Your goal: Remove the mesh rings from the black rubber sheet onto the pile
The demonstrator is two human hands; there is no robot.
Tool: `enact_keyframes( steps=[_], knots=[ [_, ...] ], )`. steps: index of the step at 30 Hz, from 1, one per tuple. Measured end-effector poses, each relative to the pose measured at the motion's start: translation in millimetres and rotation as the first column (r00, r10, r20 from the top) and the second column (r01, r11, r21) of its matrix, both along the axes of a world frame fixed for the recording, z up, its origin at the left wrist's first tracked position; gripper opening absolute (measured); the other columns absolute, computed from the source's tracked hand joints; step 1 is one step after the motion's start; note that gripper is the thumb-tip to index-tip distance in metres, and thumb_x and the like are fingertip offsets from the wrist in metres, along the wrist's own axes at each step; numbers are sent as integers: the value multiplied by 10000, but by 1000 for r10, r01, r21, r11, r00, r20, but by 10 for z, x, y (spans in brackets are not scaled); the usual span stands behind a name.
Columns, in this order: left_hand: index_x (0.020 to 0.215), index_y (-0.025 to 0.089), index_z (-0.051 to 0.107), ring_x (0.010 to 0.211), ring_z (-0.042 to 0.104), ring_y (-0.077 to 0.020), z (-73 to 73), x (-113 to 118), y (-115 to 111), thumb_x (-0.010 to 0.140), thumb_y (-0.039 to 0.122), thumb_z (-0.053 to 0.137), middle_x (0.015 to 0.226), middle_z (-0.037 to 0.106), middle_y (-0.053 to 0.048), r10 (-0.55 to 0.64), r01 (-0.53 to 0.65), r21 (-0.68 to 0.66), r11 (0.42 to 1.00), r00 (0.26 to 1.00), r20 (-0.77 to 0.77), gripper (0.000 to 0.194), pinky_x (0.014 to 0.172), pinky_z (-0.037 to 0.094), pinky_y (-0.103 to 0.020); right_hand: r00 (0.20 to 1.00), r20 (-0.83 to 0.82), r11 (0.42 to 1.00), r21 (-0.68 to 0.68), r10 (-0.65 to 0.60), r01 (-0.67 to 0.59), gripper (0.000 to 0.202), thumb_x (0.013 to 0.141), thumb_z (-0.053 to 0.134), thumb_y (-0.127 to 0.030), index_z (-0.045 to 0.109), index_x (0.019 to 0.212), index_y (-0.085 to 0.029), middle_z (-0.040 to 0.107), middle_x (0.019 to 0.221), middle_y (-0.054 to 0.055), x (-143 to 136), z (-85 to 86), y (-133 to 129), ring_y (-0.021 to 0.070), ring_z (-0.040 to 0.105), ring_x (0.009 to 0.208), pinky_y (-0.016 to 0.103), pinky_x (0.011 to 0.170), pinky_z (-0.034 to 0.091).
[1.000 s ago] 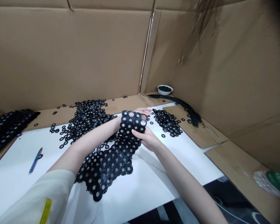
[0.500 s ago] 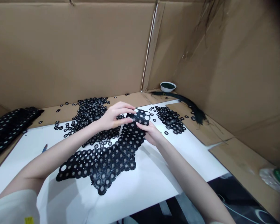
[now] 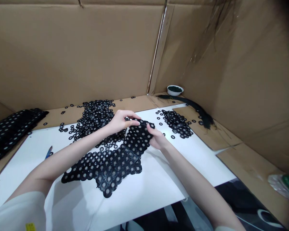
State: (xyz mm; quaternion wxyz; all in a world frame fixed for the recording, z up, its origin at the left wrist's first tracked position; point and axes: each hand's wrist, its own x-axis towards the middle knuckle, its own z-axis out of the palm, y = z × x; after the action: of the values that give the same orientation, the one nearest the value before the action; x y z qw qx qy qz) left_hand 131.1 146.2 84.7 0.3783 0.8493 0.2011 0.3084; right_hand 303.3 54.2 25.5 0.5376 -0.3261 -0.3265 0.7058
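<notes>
A black mesh of joined rings (image 3: 118,162) lies partly on the white board (image 3: 159,179), its upper right end lifted between my hands. My left hand (image 3: 125,121) pinches the top edge of that end between thumb and fingers. From the right side my right hand (image 3: 156,137) grips the same end, thumb on top and the other fingers hidden underneath. The mesh's lower left part and pointed bottom corner rest flat. Just behind my left hand is a large heap of loose black rings (image 3: 96,114).
A smaller ring pile (image 3: 178,123) lies to the right. Beyond it are a bundle of dark strands (image 3: 199,110) and a white bowl (image 3: 175,90) of dark bits. Folded ring mesh (image 3: 12,131) sits far left, a blue pen (image 3: 48,152) near my left forearm. Cardboard walls (image 3: 74,54) enclose the table.
The mesh's raised end has tilted, so its top rings show less. My left hand has lowered slightly onto the edge. The whole view has shifted a little.
</notes>
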Motion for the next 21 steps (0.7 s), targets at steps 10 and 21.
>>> enact_keyframes(
  steps=[10,21],
  knots=[
    [868,163,743,809,602,-153,-5,13,39,703,304,733,865,667,-54,-7,12,-119,993,999,43,218,801,447,-272,999,7,998,-25,53,-53,521,623,715,-616,683,963,-223,694,1055,47,-11,-19,2,286,589,1076,447,981,408],
    [1010,125,689,510,456,-84,-5,119,100,701,308,650,568,493,32,-124,92,-490,867,992,-32,361,441,404,-178,997,75,998,47,29,-33,349,684,764,-339,690,991,-191,700,1035,65,-48,-30,14,240,630,993,420,960,425]
  ],
)
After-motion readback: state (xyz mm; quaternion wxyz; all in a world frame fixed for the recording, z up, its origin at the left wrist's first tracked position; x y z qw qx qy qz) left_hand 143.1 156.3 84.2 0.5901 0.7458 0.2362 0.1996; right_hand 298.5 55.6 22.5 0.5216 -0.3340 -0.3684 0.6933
